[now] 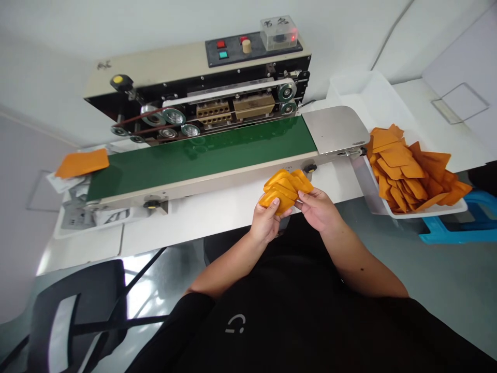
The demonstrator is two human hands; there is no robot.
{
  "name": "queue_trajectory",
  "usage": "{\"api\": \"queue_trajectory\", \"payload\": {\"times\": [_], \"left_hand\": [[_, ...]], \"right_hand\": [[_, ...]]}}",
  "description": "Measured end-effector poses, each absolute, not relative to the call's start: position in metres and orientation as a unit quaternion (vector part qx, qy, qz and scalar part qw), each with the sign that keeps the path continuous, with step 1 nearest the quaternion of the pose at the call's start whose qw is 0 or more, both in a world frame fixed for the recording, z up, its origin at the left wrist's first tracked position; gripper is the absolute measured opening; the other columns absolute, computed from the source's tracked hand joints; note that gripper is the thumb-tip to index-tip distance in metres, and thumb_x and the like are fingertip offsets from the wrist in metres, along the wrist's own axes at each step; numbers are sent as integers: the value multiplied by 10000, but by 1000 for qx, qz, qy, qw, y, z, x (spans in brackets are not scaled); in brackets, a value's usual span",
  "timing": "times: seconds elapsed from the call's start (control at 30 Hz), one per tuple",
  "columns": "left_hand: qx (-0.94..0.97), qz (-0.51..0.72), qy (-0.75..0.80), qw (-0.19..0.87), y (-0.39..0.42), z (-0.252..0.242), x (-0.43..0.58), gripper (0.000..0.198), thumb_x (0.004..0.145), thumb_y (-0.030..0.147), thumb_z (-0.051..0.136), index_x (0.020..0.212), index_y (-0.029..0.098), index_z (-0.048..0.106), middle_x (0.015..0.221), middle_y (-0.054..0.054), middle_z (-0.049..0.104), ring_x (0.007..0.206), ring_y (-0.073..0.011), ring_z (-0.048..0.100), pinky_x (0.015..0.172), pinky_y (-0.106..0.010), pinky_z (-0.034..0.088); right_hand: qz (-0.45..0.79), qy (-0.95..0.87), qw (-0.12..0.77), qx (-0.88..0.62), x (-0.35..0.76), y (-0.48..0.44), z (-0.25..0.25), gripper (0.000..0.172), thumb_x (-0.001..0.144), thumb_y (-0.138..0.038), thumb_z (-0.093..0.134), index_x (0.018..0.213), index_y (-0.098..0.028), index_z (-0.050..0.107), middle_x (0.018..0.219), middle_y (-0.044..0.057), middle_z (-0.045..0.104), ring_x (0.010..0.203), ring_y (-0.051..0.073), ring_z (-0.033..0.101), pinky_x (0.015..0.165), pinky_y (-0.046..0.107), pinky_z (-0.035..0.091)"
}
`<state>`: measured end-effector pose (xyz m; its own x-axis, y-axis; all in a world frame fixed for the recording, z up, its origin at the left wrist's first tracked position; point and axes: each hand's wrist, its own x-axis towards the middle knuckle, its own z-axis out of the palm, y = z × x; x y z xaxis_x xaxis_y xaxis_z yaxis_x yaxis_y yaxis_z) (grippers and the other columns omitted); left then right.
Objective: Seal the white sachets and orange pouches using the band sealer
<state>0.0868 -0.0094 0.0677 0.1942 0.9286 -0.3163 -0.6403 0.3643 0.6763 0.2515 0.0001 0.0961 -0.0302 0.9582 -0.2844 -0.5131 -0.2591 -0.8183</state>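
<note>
Several small orange packets (283, 187), glossy and fanned over one another, are held in front of my body. My left hand (267, 220) grips the fan from below, its thumb on top of the lowest packet. At the right side, my right hand (319, 207) pinches the edge of the packets between thumb and fingers. Just beyond both hands runs the green conveyor belt (217, 153) of a band sealer (194, 77). The fingers under the packets are partly hidden.
A white bin (373, 194) heaped with orange packets stands at the right, by a blue stool (446, 228). One orange packet (83, 163) lies at the belt's left end, above a white tray (70, 228). A black chair (85, 305) is at lower left.
</note>
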Motion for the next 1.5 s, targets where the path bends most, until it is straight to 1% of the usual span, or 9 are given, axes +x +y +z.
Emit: {"api": "queue_trajectory", "payload": {"times": [0.13,0.27,0.4,0.47,0.6,0.8,1.07,1.27,1.5], "left_hand": [[195,537,356,739,-9,69,84,580,807,463,940,1275,250,672,1272,-50,751,1128,-227,756,844,-334,694],[181,546,351,739,-8,69,78,592,787,439,961,1273,247,683,1274,-59,744,1122,-234,749,807,-320,698],[190,552,333,741,-8,64,70,527,824,411,937,1271,256,704,1250,-61,741,1081,-231,756,768,-330,700],[200,553,329,739,-9,58,64,482,833,406,931,1241,261,721,1227,-59,744,1066,-241,761,736,-330,695],[216,556,329,732,-12,45,55,423,855,378,914,1223,280,729,1204,-53,746,1052,-258,768,688,-340,687],[221,549,330,735,-13,40,54,498,851,375,920,1277,261,689,1184,-35,745,1003,-209,775,673,-299,687],[238,547,328,732,-8,37,52,487,868,406,899,1281,247,695,1181,-66,775,972,-245,793,683,-348,690],[259,539,343,724,-6,31,48,529,870,468,886,1321,285,680,1189,-60,777,994,-276,803,691,-380,685],[252,543,337,727,-6,29,47,441,883,447,877,1260,291,709,1194,-49,777,996,-276,800,689,-386,682]], "right_hand": [[616,-225,597,-461,252,0,97,373,732,-450,994,987,-260,799,1110,25,805,1013,203,774,794,320,665],[575,-224,628,-474,255,2,106,460,787,-550,939,1107,-288,738,1149,12,796,965,194,794,700,275,651],[554,-244,640,-472,267,11,124,507,799,-605,909,1128,-290,686,1007,-8,783,719,142,758,590,240,605],[552,-284,629,-467,279,22,138,444,782,-514,944,1067,-279,698,901,-18,754,636,116,695,559,232,583],[528,-385,595,-468,308,62,173,307,804,-295,928,1030,-257,723,842,-16,729,637,107,659,574,231,577],[443,-383,534,-610,324,140,215,137,1019,-50,637,1121,-141,632,734,10,712,511,64,588,574,195,512],[455,-312,536,-639,310,186,214,190,1046,9,542,971,-164,523,855,62,747,638,73,663,620,184,558],[457,-312,531,-641,307,207,198,177,959,-39,622,1010,-199,567,856,43,738,577,115,677,505,194,564],[496,-341,511,-613,298,214,185,272,877,-139,746,1071,-225,577,810,39,727,635,158,711,496,213,585]]}}
